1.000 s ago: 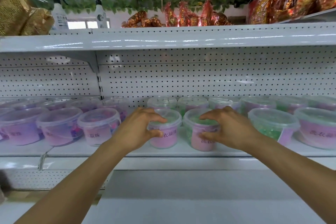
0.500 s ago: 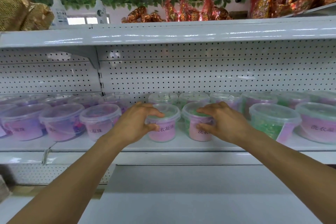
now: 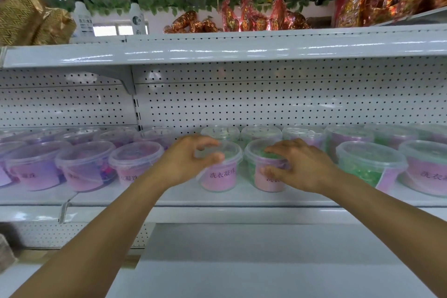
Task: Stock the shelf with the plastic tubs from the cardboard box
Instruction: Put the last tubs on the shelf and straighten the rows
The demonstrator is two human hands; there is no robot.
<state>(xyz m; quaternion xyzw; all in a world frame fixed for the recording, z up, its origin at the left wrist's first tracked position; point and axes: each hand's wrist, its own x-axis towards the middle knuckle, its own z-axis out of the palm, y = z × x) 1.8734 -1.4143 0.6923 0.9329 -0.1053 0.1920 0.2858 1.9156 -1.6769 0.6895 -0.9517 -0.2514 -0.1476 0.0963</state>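
Two small clear plastic tubs with pink labels stand side by side at the front of the white shelf. My left hand hovers at the left tub, fingers spread and blurred, thumb in front of its rim. My right hand lies over the right tub, with loosened fingers reaching across its lid and the thumb at its front. Neither hand grips its tub. The cardboard box is out of view.
Rows of similar tubs fill the shelf: purple ones to the left, green and pink ones to the right, more behind. An upper shelf overhangs, carrying spray bottles and foil-wrapped goods. A lower white ledge juts out below.
Both hands gripped the two tubs on the shelf earlier. Now the fingers have loosened and spread, and the left hand has drawn slightly back from its tub.
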